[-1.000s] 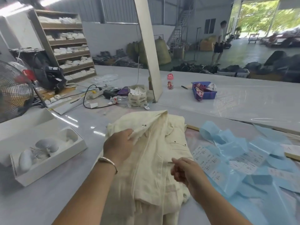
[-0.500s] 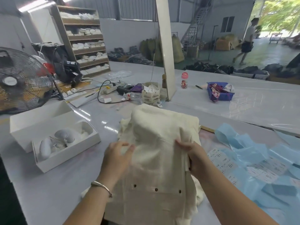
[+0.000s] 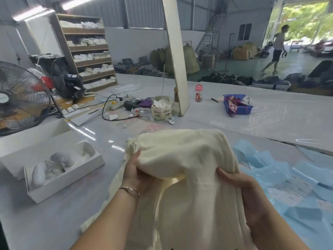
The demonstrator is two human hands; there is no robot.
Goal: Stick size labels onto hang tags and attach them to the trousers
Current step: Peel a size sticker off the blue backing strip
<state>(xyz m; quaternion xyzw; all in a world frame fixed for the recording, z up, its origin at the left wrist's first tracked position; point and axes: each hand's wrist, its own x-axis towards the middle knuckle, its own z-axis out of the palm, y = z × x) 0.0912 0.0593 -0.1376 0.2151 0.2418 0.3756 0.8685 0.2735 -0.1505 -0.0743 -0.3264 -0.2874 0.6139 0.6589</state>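
Cream trousers point(image 3: 187, 159) are bunched and lifted off the white table point(image 3: 54, 221) in front of me. My left hand point(image 3: 137, 172) grips the cloth from underneath at its left side, fingers hidden in the fabric. My right hand point(image 3: 239, 186) grips the right side, thumb on top of the cloth. Blue label backing sheets point(image 3: 281, 179) with white size labels lie scattered to the right of the trousers. No hang tag shows in either hand.
A white open box point(image 3: 63, 177) with white items sits left of the trousers. A fan point(image 3: 19, 98) stands at far left. Behind are a small carton point(image 3: 160, 109), cables, a slanted post point(image 3: 176, 56), a pink bottle point(image 3: 198, 93) and a blue basket point(image 3: 237, 105). A person walks far right.
Both hands have turned the trousers over and lifted them into a bundle; the left hand went from on top of the cloth to under it. The view swung left.
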